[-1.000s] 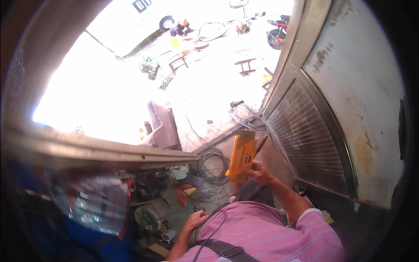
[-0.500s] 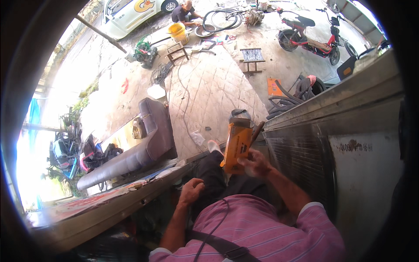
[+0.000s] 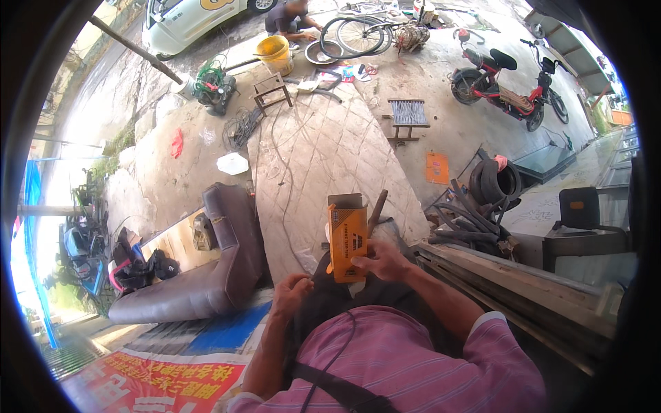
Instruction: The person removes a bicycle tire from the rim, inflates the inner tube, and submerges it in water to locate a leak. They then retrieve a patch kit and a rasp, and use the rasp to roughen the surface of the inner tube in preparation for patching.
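My right hand point(image 3: 383, 261) grips an orange and black cardboard box point(image 3: 348, 241), its thumb across the front face. The box stands upright in front of my thighs, and its top flap is up. A brown stick-like handle point(image 3: 377, 212) rises beside the box, from behind the same hand; its lower end is hidden. My left hand point(image 3: 292, 293) is beside my left thigh, apart from the box, its fingers curled in with nothing visible in them.
A brown sofa point(image 3: 227, 265) stands at left, near a red printed banner point(image 3: 158, 382). Black hoses point(image 3: 475, 224) and tires point(image 3: 497, 180) lie at right. Farther off are a small stool point(image 3: 272, 93), a yellow bucket point(image 3: 275, 54), a red electric bike point(image 3: 513, 89) and a crouching person point(image 3: 292, 24).
My view has moved out past the door frame, bringing more of the yard at right into sight. The box has come upright in my right hand. My left hand has risen slightly.
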The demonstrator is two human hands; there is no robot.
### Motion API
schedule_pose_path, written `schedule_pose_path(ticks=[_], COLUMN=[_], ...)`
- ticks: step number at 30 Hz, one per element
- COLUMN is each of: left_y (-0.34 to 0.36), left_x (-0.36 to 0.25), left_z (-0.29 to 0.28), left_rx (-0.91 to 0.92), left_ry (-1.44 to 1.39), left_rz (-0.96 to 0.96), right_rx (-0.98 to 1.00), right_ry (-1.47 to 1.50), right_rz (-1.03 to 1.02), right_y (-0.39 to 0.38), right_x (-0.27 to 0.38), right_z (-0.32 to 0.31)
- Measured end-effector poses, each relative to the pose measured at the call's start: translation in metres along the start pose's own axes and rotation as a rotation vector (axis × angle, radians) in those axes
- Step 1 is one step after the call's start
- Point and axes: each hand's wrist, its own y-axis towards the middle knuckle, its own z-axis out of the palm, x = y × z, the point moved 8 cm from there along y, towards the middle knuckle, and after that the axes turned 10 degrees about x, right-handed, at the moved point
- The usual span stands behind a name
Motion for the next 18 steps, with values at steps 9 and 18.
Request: schedule_pose_path(ticks=[9, 18], left_y=[0.145, 0.343], left_x=[-0.223, -0.299], left_z=[-0.021, -0.024], left_rx=[0.341, 0.275], left_ry=[-0.278, -0.234], left_rz=[0.287, 0.171], right_rx=[0.064, 0.124], right_ry=[-0.413, -0.395], right_rz=[-0.054, 0.042], right_y=[0.153, 0.286], right_x=[0.102, 0.158], right_z=[-0.084, -0.232])
